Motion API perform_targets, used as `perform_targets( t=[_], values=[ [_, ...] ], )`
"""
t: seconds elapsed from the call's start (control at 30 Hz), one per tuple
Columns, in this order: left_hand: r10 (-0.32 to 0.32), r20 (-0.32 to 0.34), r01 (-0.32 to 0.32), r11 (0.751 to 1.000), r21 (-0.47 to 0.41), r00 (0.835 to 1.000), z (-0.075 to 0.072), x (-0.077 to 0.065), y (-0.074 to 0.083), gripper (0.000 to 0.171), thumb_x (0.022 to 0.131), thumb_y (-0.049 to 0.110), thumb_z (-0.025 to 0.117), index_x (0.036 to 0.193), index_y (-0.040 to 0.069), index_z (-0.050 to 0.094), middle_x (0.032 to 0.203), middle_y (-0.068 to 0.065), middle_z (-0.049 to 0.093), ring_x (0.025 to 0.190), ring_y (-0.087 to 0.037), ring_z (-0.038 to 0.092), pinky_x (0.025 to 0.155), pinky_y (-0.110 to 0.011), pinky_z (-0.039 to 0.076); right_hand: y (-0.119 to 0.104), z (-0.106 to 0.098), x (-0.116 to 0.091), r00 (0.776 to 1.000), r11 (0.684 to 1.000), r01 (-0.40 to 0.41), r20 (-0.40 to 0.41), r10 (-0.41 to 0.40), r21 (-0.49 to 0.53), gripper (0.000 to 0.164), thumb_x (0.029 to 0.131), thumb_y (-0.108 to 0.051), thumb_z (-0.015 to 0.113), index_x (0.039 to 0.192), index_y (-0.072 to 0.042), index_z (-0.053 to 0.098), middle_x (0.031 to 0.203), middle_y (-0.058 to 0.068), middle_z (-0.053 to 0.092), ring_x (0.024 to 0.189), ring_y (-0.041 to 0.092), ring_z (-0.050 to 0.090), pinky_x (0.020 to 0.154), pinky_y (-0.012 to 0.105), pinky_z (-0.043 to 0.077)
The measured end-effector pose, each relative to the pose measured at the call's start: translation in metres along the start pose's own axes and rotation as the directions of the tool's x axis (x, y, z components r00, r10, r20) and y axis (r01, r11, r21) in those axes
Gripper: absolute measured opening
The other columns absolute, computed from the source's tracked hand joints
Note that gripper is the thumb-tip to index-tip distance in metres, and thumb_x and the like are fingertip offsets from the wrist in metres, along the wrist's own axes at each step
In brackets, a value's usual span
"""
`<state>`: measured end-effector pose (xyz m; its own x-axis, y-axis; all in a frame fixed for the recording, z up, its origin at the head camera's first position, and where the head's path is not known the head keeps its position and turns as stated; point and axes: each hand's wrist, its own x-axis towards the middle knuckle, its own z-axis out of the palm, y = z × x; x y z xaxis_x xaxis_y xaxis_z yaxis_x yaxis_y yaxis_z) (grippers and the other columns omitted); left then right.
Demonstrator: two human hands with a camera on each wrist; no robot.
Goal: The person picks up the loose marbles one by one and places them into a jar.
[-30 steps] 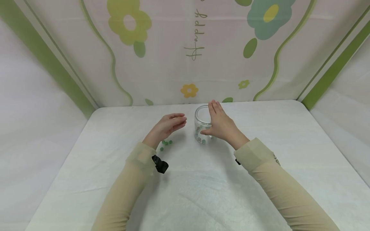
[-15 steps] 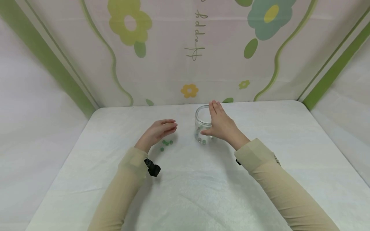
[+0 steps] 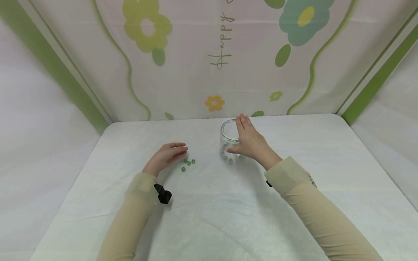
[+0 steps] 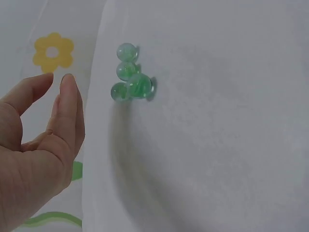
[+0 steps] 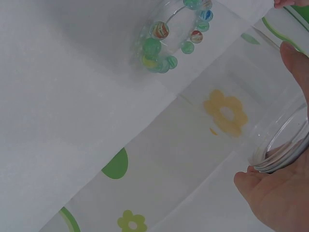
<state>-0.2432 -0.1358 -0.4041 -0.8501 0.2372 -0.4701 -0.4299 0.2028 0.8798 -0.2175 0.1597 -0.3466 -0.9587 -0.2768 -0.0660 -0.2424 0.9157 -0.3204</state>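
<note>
My left hand [image 3: 167, 156], thumb and fingers apart and holding nothing, hovers just left of several loose green glass marbles [image 3: 188, 163] on the white table. The left wrist view shows these marbles [image 4: 140, 86] clustered to the right of the fingertips. My right hand [image 3: 253, 143] holds a clear glass jar [image 3: 225, 141] from its right side, thumb in front and fingers along the far side near the rim. The jar stands upright, its mouth uncovered. In the right wrist view, green and multicoloured marbles [image 5: 160, 30] lie around the jar's bottom. Part of the jar is hidden behind the right hand.
A white cloth covers the table [image 3: 209, 217]. Close behind the jar, a backdrop [image 3: 189, 83] with flowers and lettering rises at the table's back edge. White fabric walls [image 3: 42, 127] with green bands flank both sides.
My left hand has moved left and toward me, from beside the jar to beside the loose marbles, uncovering them. The right hand and jar have stayed in place.
</note>
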Motion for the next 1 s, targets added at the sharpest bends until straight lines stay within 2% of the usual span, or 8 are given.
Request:
perform_targets(
  t=[0.2,0.37,0.5,0.73,0.9,1.0],
  values=[
    [-0.022,-0.016,0.023,0.997,0.078,1.000,-0.009,0.001,-0.012,0.049,0.097,0.014,0.055,0.141,-0.004,0.040,0.138,-0.020,0.050,0.090,0.000,0.062,0.086,-0.013,0.053,0.000,0.000,0.000,1.000,1.000,0.007,-0.004,-0.007,-0.012,0.116,0.078,-0.045,0.076,0.150,0.008,0.003,0.159,0.024,-0.001,0.149,0.037,0.000,0.121,0.049,0.021],
    [-0.030,-0.027,0.033,0.994,0.105,0.999,-0.012,0.003,-0.019,0.049,0.095,0.016,0.059,0.137,-0.004,0.044,0.121,-0.009,0.059,0.086,0.000,0.062,0.081,-0.013,0.054,0.000,-0.001,0.000,1.000,1.000,-0.003,0.001,0.003,-0.002,0.116,0.078,-0.045,0.076,0.150,0.007,0.002,0.160,0.023,-0.002,0.149,0.037,-0.001,0.121,0.049,0.022],
    [-0.032,-0.019,0.034,0.992,0.122,0.999,-0.013,0.002,-0.022,0.050,0.095,0.017,0.059,0.138,-0.004,0.043,0.117,-0.006,0.059,0.087,0.000,0.062,0.081,-0.013,0.054,0.000,-0.001,0.000,1.000,1.000,-0.002,0.002,0.002,-0.004,0.116,0.078,-0.045,0.076,0.150,0.007,0.001,0.160,0.024,-0.002,0.149,0.037,-0.001,0.121,0.049,0.021],
    [-0.026,-0.007,0.027,0.984,0.173,1.000,-0.012,0.003,-0.026,0.050,0.095,0.017,0.059,0.138,-0.004,0.043,0.122,-0.010,0.057,0.091,-0.002,0.060,0.087,-0.016,0.053,0.000,-0.001,0.001,1.000,1.000,0.000,0.012,0.000,-0.008,0.115,0.079,-0.045,0.075,0.150,0.007,0.001,0.160,0.023,-0.003,0.149,0.037,-0.002,0.121,0.049,0.020],
    [-0.014,0.017,0.009,0.966,0.258,1.000,-0.011,0.001,-0.025,0.050,0.095,0.020,0.059,0.137,-0.002,0.044,0.130,-0.014,0.056,0.095,-0.003,0.060,0.096,-0.023,0.051,0.000,-0.001,0.000,1.000,1.000,-0.003,0.010,0.003,-0.006,0.115,0.079,-0.045,0.075,0.150,0.007,0.001,0.160,0.023,-0.002,0.149,0.037,-0.002,0.120,0.050,0.022],
    [-0.002,0.016,-0.003,0.954,0.300,1.000,-0.010,0.001,-0.025,0.048,0.094,0.019,0.060,0.136,-0.001,0.046,0.129,-0.016,0.059,0.092,-0.002,0.061,0.095,-0.024,0.051,0.000,-0.001,0.000,1.000,1.000,-0.005,0.009,0.005,-0.005,0.115,0.079,-0.045,0.075,0.150,0.007,0.001,0.160,0.023,-0.002,0.149,0.037,-0.002,0.120,0.050,0.022]
  ],
)
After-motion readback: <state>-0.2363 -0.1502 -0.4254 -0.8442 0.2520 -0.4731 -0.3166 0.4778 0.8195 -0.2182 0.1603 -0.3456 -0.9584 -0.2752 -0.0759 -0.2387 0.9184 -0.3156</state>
